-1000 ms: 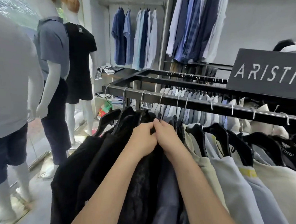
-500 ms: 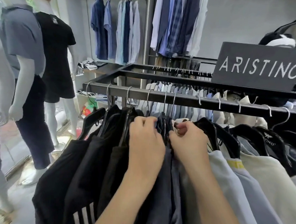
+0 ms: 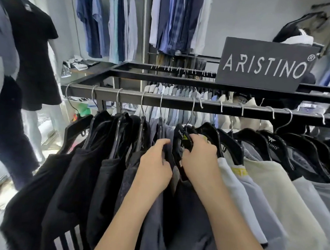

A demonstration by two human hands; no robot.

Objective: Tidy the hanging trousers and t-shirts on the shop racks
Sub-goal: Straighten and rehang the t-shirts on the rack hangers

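Left hand curls its fingers around a dark grey hanging t-shirt; right hand beside it grips a black plastic hanger.

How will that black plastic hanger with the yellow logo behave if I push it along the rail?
The black plastic hanger looks stiff, so it should hold shape. Its thin wire hook over the dark metal rail will likely slide and swing. Closely packed pale t-shirts may resist.
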